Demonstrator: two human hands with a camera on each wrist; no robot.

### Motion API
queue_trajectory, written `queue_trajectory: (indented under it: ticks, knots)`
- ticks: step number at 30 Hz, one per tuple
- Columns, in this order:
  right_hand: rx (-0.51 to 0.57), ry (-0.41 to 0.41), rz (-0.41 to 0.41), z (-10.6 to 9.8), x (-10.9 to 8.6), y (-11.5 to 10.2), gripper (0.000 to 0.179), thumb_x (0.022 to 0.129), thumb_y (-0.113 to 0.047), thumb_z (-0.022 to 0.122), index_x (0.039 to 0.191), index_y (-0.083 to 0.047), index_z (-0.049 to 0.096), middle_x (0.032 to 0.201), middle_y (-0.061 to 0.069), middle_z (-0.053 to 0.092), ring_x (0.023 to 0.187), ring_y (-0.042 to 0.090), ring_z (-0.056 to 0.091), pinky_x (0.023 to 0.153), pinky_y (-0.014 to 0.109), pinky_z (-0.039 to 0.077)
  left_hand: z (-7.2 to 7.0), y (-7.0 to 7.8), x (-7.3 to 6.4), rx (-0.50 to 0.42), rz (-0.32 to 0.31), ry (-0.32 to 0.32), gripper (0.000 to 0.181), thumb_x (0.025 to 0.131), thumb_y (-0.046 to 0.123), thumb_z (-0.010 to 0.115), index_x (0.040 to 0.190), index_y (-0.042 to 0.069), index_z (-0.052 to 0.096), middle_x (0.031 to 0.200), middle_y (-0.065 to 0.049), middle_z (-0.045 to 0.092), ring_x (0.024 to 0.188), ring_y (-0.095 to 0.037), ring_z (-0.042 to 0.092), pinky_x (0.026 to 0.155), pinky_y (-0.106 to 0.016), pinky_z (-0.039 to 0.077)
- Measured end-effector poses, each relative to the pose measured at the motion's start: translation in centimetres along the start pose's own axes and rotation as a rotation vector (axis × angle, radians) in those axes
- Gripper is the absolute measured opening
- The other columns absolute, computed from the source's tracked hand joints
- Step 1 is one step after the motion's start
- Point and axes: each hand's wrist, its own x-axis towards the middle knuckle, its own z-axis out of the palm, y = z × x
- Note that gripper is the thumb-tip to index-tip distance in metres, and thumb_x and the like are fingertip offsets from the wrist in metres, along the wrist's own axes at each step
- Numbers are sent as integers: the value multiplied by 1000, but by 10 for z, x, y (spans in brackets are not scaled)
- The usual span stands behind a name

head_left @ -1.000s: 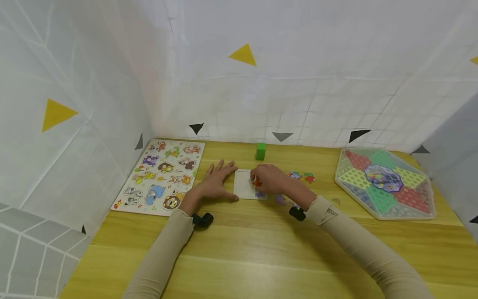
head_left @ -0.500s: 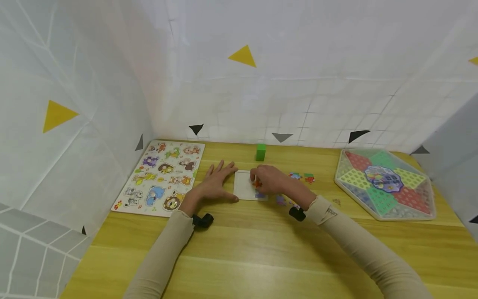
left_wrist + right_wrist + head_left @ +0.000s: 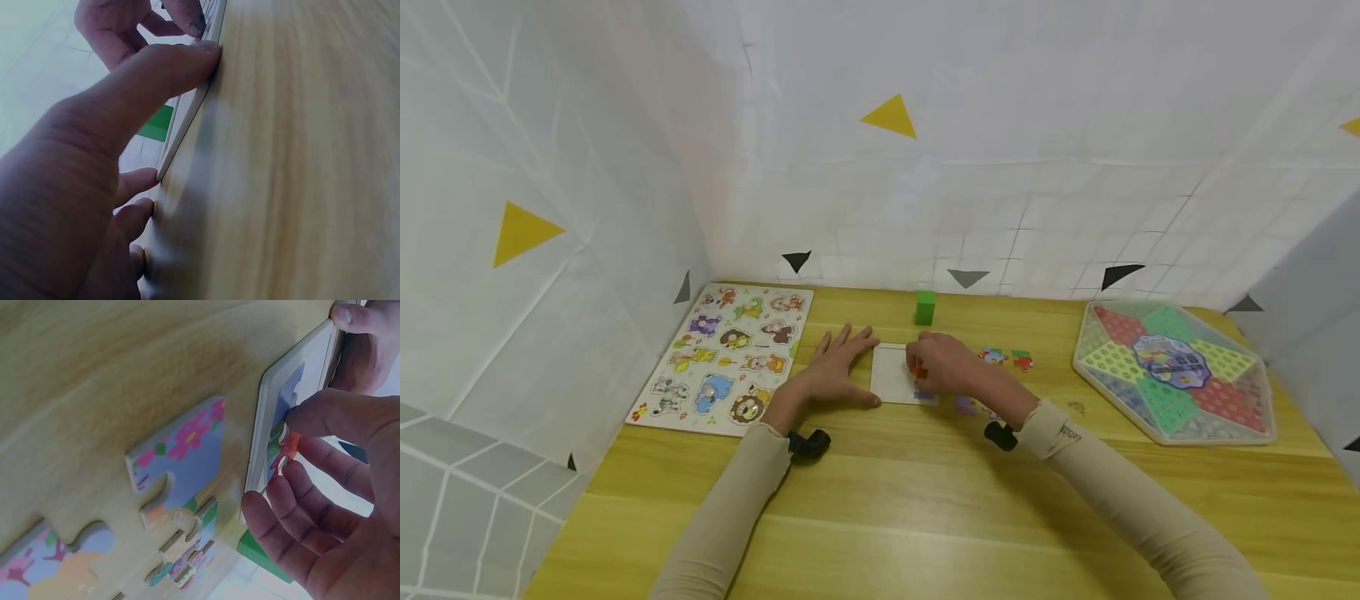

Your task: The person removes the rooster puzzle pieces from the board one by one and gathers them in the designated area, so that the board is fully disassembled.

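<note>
A shallow white puzzle tray (image 3: 891, 379) lies on the table between my hands. My left hand (image 3: 831, 371) has its fingers spread along the tray's left side; in the left wrist view, thumb and index fingertip touch its edge. My right hand (image 3: 947, 362) bends over the right part of the tray. Between its thumb and fingers it pinches a red and green jigsaw piece (image 3: 287, 447), partly hidden by the fingertips. Beside that, a purple-blue jigsaw piece (image 3: 289, 394) lies inside the tray at the near right corner.
Several loose jigsaw pieces (image 3: 181, 450) lie right of the tray. A green block (image 3: 925, 308) stands behind it. An animal peg puzzle board (image 3: 718, 358) lies at the left, and a hexagonal Chinese checkers box (image 3: 1172, 371) at the right. White sheeting (image 3: 1000, 208) borders the table.
The head view has tilted very slightly. Both hands stay almost where they were, the right fingers still pinching the red jigsaw piece over the tray with only a small shift.
</note>
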Motion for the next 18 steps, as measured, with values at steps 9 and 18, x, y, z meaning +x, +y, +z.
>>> queue_trajectory:
  ticks: [9,18]
  knots:
    - [-1,43,-43,2,-4,1,16,82,-12,80,93,-10,68,88,1,54,75,14,53,65,28,49,2,0,1,-6,-3,1,107,74,58,81,159,21,29,167,1,12,152,-27,-7,119,-48,-11]
    - [-8,117,-62,-3,-14,1,21,81,-16,84,93,-10,68,89,2,56,76,14,54,65,29,50,2,-1,2,-12,-23,-1,106,73,58,81,159,24,29,167,4,11,152,-25,-8,119,-46,-12]
